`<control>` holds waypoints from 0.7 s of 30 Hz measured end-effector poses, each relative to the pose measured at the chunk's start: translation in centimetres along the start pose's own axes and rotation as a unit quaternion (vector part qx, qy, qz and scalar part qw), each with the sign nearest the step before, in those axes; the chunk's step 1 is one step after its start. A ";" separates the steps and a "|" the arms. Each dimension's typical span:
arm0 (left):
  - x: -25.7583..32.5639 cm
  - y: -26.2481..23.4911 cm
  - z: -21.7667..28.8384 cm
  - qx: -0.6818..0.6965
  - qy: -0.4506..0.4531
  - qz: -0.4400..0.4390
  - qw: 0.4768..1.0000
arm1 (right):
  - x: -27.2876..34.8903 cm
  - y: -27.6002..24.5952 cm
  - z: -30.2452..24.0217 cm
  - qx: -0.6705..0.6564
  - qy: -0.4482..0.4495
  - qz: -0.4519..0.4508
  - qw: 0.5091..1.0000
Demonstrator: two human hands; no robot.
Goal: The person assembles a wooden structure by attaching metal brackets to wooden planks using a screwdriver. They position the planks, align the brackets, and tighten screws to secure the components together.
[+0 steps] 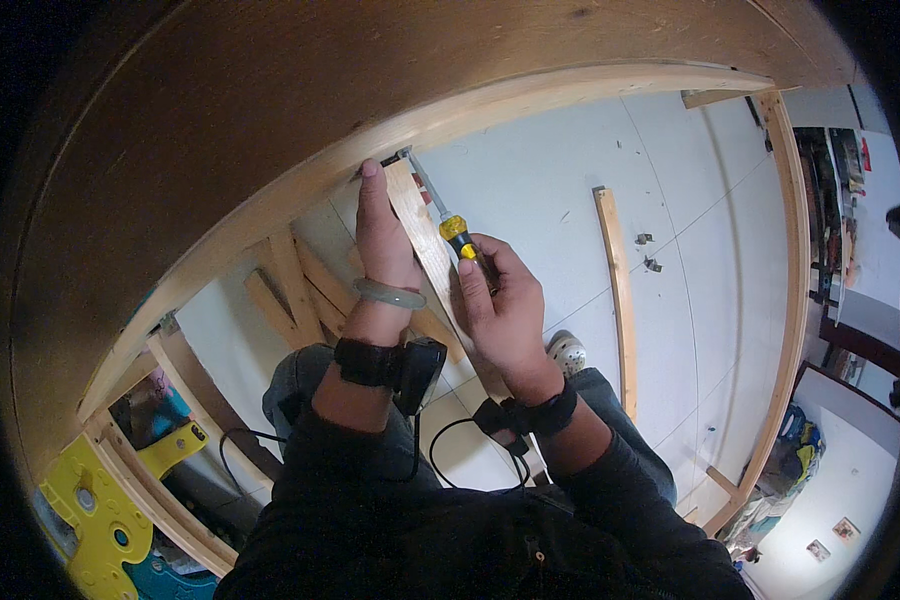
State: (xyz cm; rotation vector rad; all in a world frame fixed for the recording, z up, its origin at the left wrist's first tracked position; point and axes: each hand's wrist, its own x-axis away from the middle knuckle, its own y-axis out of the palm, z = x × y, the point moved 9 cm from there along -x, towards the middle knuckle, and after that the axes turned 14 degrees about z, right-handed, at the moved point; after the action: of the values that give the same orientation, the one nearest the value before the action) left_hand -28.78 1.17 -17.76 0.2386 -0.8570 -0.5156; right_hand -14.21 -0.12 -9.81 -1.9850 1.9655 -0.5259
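My right hand (505, 305) is closed around the handle of a screwdriver (457, 230) with a yellow and black grip. Its metal shaft slants up to a small dark bracket (402, 156) where a wooden slat (420, 222) meets the long wooden rail (450, 115). My left hand (382, 235) grips the slat near that upper end, its thumb pointing up against the rail. Reddish fingertips seem to show past the slat's far edge; the rest of those fingers are hidden behind the wood. The slat runs down between my forearms.
A loose wooden strip (617, 300) lies on the white tiled floor (670, 350), beside small metal pieces (652, 264). More planks (290, 285) lie at left. A side rail (792, 250) bounds the right, a brown panel (200, 110) the top. A yellow plastic piece (90, 500) stands lower left.
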 end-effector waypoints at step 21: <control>2.2 -3.4 1.0 0.070 -0.041 0.056 0.995 | 0.5 3.8 4.4 -0.450 0.432 -0.195 0.757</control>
State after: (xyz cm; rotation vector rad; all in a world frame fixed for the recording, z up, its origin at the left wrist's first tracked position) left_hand -29.48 -2.89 -17.03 0.2984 -0.9827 -0.3631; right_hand -15.57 -0.86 -15.38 -3.2287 2.6580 -0.7946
